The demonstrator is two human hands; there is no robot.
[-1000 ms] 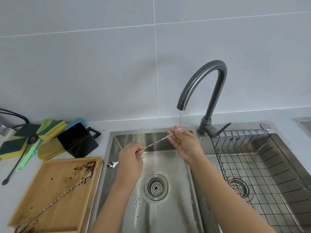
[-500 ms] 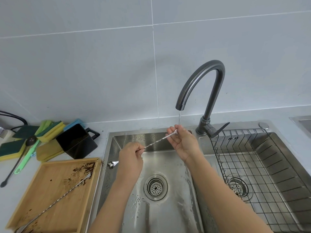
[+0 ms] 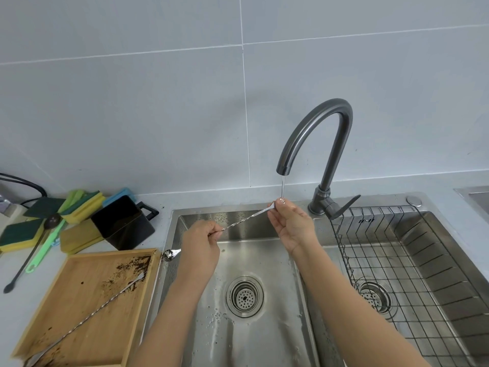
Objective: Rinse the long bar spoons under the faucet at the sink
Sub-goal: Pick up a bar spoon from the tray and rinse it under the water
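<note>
A long twisted bar spoon (image 3: 244,219) slants across the left sink basin (image 3: 254,260). My left hand (image 3: 202,246) is closed around its lower shaft; its dirty bowl (image 3: 169,255) sticks out left of that hand. My right hand (image 3: 289,225) pinches the upper end right under the thin stream of water (image 3: 283,186) from the dark curved faucet (image 3: 321,144). A second bar spoon (image 3: 87,317) lies diagonally in the wooden tray (image 3: 79,287), among brown grounds.
A wire rack (image 3: 383,260) fills the right basin. On the counter at left stand a black cup (image 3: 123,221), several green-and-yellow sponges (image 3: 79,205), a green brush (image 3: 45,250) and a black long-handled spoon (image 3: 26,260). Drain strainer (image 3: 244,296) sits below my hands.
My right hand's fingertips have slid to the spoon's tip under the stream. The left hand and spoon have barely moved.
</note>
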